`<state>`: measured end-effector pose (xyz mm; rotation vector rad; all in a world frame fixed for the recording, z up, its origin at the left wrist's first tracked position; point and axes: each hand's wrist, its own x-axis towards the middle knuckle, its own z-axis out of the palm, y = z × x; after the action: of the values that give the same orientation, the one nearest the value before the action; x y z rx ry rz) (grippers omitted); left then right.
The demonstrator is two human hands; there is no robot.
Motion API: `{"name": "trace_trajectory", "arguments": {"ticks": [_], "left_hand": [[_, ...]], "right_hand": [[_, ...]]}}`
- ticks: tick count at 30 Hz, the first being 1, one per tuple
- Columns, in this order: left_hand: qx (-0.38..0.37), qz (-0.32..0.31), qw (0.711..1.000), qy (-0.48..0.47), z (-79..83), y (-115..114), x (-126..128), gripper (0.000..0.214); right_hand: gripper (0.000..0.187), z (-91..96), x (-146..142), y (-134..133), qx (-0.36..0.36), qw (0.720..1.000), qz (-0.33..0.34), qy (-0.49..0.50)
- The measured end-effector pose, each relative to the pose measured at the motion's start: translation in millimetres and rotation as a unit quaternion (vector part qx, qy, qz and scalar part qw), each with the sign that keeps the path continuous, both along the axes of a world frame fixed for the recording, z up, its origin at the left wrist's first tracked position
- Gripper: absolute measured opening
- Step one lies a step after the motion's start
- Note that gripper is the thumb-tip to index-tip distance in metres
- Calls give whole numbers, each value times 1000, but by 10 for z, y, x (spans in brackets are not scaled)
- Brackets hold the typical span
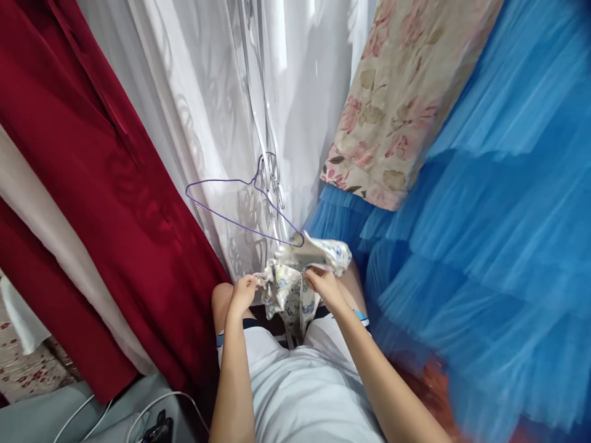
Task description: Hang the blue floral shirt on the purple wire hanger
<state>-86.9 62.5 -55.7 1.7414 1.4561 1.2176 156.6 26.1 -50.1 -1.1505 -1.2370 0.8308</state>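
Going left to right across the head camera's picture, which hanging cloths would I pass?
Dark red curtain → white sheer curtain → flowered beige cloth → bright blue tulle skirt.
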Motion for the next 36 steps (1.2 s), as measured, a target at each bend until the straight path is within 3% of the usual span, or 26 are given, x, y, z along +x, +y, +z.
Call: {"name": "trace_trajectory", "arguments": {"ticks": [2,4,6,7,9,10,12,14,16,19,22,25,28,31,34,36], "left_hand": [[9,-30,999,-41,88,-82,103,24],[43,-55,990,-119,274,-192,186,27],[84,-87,972,-199,492,-341,284,29],[99,-105,964,-221,591,-426,347,29],[110,-141,962,-208,741,-590,491,28],[116,-155,963,-188,787,-659,563,28],[135,-174,964,-152,825,-750,682,27],[153,-184,959,-150,815,-779,747,26],[135,-211,951,-180,779,-775,767,23],[50,-300,927,-218,691,-779,777,27],[-11,-356,915,-188,556,-815,806,36],[4,-340,937,-84,398,-804,799,37],[71,-273,958,55,289,-687,701,47],[135,-208,954,168,296,-508,518,53],[170,-186,946,203,424,-370,282,46],[198,-171,947,185,552,-330,111,38]], "right_hand": [[33,-53,47,-27,-10,1000,0,-20],[29,-47,73,-76,-20,999,21,-44],[14,42,54,-156,-27,995,61,-70],[17,116,26,-207,-21,992,92,-86],[43,305,-56,-321,11,977,178,-116],[45,405,-101,-376,34,967,221,-125],[30,581,-175,-469,66,950,280,-118],[24,692,-202,-523,66,952,285,-93],[31,731,-170,-540,64,963,250,-82],[35,713,-29,-530,91,978,158,-97],[38,688,156,-547,124,985,64,-106],[41,703,329,-629,157,980,-11,-119],[45,797,522,-692,189,967,-61,-157],[49,1044,804,-581,234,949,-137,-160],[55,1443,1078,-230,279,925,-216,-142],[57,1710,1121,97,279,930,-184,-151]]}}
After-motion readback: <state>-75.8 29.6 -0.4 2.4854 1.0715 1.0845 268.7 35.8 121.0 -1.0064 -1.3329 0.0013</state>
